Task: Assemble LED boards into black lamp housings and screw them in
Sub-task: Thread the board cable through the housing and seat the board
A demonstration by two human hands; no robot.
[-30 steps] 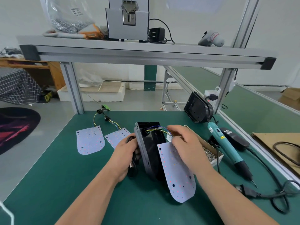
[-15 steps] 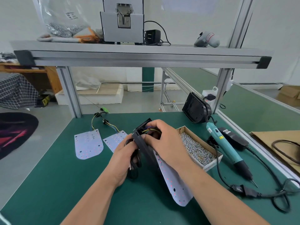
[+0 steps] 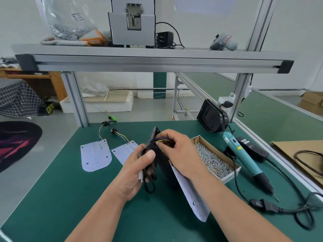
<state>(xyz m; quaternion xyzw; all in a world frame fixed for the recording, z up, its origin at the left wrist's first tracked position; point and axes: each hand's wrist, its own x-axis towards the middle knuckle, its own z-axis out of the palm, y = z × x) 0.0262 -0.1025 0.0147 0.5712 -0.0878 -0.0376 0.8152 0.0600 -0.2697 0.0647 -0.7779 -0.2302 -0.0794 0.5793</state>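
— Which step is this?

— Fitting, by my reading, not screwing yet. Nearest, the LED board slants down from under the right wrist, its rounded end low over the counter (whether it touches, I cannot tell). Above it the left hand grips the black lamp housing stood on edge, thumb pressed on its side, fingers curled behind round a looped black cable. The right hand curls over the housing's open top and pinches the wires there.

— What does the next move call for?

— Tucking those wires inside, then swinging the board flat into the housing. I'd want the housing laid down, open face up. Screws come only after that.

— Is there room?

— Bare green counter lies to the left and in front of the hands. The right is tighter. The screw box sits just beside the right wrist, the electric screwdriver lies beyond it, and its cord loops near the counter's right edge. Farther back the spare boards lie flat, a second housing leans by the frame post, and the shelf overhangs.
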